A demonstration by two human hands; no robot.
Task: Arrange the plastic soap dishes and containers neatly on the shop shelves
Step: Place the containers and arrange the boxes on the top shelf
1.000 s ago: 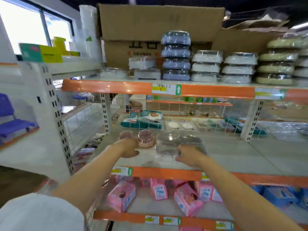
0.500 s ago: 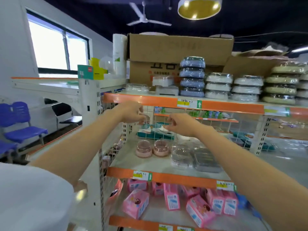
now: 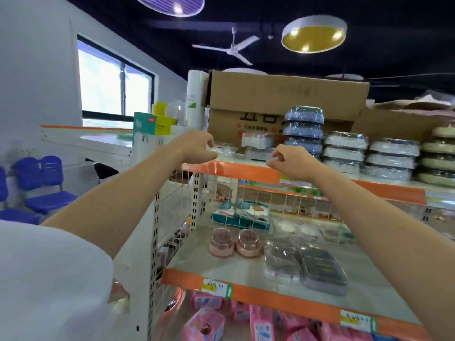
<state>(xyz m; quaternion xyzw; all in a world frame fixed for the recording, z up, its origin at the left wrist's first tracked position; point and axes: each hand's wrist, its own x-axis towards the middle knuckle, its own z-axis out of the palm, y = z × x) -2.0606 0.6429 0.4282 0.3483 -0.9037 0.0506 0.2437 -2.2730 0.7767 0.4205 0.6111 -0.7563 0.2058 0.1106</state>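
1. Two hands reach up to the front edge of the top shelf (image 3: 246,172). The left hand (image 3: 194,148) has its fingers curled at a clear wrapped dish (image 3: 222,147) lying flat at the shelf's left end; whether it is pinching the dish I cannot tell. The right hand (image 3: 293,161) hangs just in front of the orange edge strip, fingers loosely curled round nothing.
2. Between the hands, further back, white lidded containers (image 3: 257,142) sit stacked; their contents are hidden.
3. Right of them stand stacks of wrapped soap dishes: blue-grey ones (image 3: 304,130) four high, then two white stacks (image 3: 344,152), then greenish oval ones (image 3: 440,158) at the far right.
4. On the middle shelf (image 3: 270,291) two pink round lidded jars (image 3: 235,243) stand side by side, touching; just beside them lie clear and grey flat containers (image 3: 305,267), wrapped, nothing visible inside.
5. Pink packets (image 3: 204,326) crowd the shelf below.
6. Cardboard boxes (image 3: 285,94) behind the top shelf carry dark and red print, too blurred to read. The yellow price tags (image 3: 216,286) on the orange strips bear handwriting I cannot make out.
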